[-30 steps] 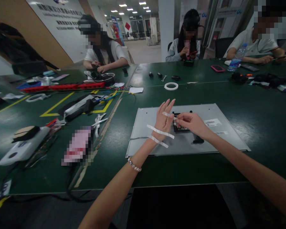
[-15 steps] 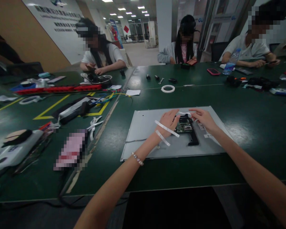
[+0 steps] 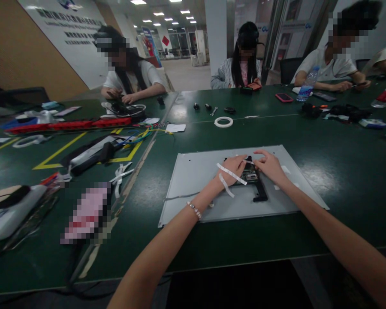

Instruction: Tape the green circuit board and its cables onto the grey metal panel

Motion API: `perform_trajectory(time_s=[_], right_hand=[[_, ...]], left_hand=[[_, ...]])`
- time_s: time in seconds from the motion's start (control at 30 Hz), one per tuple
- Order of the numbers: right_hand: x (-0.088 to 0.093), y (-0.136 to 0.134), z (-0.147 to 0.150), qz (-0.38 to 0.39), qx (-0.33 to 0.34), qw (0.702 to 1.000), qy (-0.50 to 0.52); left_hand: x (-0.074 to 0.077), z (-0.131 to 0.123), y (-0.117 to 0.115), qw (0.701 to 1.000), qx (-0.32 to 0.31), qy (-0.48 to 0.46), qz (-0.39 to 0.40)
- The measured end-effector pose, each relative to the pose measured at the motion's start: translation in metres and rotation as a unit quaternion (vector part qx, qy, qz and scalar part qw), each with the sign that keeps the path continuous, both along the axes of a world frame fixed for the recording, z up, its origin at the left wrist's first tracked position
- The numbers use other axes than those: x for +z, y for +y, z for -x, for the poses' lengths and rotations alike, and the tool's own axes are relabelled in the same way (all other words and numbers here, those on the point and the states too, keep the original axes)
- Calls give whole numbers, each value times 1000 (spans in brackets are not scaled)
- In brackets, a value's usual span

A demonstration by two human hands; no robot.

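A flat grey panel [image 3: 193, 176] lies before me, with a black bracket [image 3: 261, 191] and a circuit board [image 3: 250, 176] on it. Over the far end of the bracket, my left hand [image 3: 234, 166] and my right hand [image 3: 270, 166] hold a short strip of white tape [image 3: 249, 162] between their fingertips. The left thumb and fingers are pressed together at one end; the right thumb and forefinger pinch the other. Another tape strip [image 3: 233, 174] is stuck across the back of my left hand, and one more [image 3: 227, 186] hangs near the wrist. My left hand hides part of the board.
A roll of white tape [image 3: 223, 122] lies beyond the panel, near a small wrench [image 3: 214, 111]. To the left are a pixelated pink item [image 3: 86, 212], a black-and-white device [image 3: 90, 155] and a red power strip [image 3: 70, 124]. Several people sit across the green table [image 3: 186, 249].
The tape strip between my hands now sits lower, nearer the bracket, and less of it shows. Both hands have shifted slightly down. The camera view has turned a little to the right.
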State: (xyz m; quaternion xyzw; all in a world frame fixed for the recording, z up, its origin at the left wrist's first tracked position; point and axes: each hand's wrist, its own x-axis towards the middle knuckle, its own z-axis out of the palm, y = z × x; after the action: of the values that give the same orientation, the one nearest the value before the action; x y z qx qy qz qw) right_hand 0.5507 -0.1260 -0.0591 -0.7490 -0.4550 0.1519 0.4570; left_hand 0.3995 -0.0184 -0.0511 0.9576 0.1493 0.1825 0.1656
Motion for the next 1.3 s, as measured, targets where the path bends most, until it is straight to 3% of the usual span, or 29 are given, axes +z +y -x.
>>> perform_trajectory(time_s=[0.13,0.33,0.53,1.0,1.3], right_hand=[[4,-1,4,-2,-19,999,-29],[3,-1,7,-61,-23,996,57],[4,-1,10,-100,-35,992,61],[3,-4,9,-16,-25,999,-40],[4,-16,-1,91,15,986,-137]], left_hand=[[-3,0,-1,1000,4,26,-13],[1,3,-7,999,16,-28,-12],[4,4,-8,1000,27,-8,-14],[5,5,-11,995,6,59,-81],[7,7,-15,992,19,72,-103]])
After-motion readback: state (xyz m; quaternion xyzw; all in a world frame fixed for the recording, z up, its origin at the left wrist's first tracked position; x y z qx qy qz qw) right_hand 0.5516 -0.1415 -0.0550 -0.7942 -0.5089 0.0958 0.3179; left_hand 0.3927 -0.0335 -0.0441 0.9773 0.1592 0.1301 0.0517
